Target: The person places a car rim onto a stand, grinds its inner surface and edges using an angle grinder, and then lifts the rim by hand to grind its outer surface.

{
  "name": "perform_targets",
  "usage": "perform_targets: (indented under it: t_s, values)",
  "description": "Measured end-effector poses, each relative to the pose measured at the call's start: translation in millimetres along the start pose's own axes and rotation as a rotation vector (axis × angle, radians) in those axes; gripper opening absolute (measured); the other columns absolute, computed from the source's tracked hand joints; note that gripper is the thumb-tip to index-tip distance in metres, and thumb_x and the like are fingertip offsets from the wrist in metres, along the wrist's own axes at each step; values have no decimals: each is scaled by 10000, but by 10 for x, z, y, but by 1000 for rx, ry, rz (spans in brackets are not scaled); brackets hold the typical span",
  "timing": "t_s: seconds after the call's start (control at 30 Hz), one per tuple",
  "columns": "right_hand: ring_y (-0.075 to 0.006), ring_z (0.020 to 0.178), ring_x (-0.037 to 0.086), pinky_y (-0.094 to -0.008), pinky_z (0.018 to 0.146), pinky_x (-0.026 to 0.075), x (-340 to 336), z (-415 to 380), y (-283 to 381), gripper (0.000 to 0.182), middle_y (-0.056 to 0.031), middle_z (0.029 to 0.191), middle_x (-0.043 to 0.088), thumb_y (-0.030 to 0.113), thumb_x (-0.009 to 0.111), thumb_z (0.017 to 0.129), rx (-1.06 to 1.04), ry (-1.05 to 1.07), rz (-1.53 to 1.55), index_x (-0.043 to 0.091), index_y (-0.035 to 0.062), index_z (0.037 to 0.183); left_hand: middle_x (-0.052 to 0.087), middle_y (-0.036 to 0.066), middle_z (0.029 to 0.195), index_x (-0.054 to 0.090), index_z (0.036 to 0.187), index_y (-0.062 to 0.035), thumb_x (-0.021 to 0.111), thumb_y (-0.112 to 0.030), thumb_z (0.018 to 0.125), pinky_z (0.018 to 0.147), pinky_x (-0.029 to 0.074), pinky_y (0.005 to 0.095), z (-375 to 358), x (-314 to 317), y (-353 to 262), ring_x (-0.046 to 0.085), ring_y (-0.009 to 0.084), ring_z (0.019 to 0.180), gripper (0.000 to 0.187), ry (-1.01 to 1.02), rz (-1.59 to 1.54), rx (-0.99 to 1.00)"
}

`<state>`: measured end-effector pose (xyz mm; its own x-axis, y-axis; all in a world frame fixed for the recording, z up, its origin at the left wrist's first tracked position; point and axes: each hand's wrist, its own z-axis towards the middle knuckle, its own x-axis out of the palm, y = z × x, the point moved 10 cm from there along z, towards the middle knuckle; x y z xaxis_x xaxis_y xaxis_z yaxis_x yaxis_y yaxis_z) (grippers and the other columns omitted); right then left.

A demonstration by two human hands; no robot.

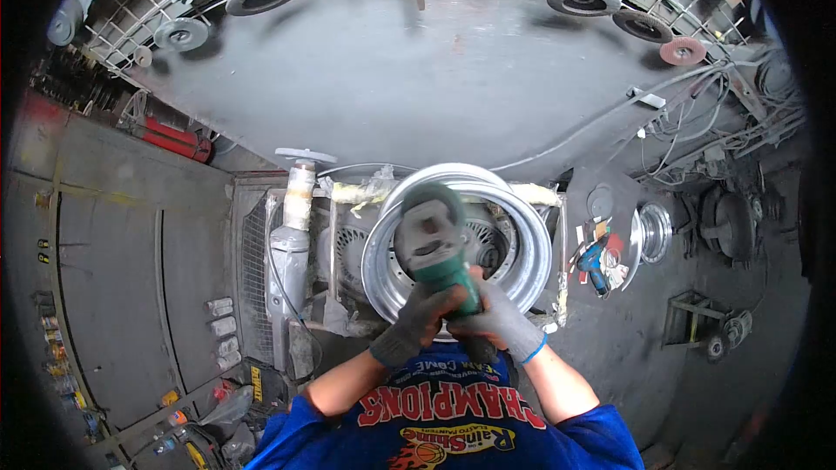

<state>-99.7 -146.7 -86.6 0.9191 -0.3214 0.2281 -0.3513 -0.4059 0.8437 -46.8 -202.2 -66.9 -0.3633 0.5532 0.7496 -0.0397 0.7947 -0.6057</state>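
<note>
Gloved left hand (418, 324) and right hand (502, 322) curl fingers around what looks like a green angle grinder (444, 271) — blurred here — above a wheel rim (535, 252), between the frame's (562, 296) side edges; steady two-handed control matters.

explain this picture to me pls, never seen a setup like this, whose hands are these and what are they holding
There's no robot here, just a person in a blue shirt. The single picture comes from a camera worn on their head, looking forward and down; its wide lens bends the edges. The gloved left hand and right hand both grip a green power tool, held above a silver wheel rim. The tool is blurred, so its working end is unclear. The rim seems to rest on a frame with taped bars. Left of it is a tape-wrapped tool; to the right, a blue tool lies among small scraps.
</note>
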Motion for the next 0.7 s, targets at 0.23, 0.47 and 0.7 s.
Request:
perform_targets:
  t_s: [0.23,0.47,0.7]
  values:
    - [-223,993,648,-341,897,501,318,168,434,717,-154,1058,676,387,835,674,99,191,-439,598,-20,1215,516,119,1375,490,1386,-34,611,-197,967,1017,479,361,-338,-626,220,548,218,1205,465,-108,293,168]
    - [-238,970,652,-347,878,519,-28,54,34,624,-145,1067,673,329,795,734,-11,76,-46,581,-28,1199,613,105,1266,551,1319,1,726,-118,877,1005,497,387,97,-622,390,586,225,1178,491,-183,193,9]
    - [-191,936,652,-369,801,541,-197,-361,70,497,-110,1074,664,134,771,753,-281,16,633,585,5,1196,658,101,1128,591,1269,0,725,-158,871,888,506,312,690,336,214,629,183,1026,449,250,695,-25]
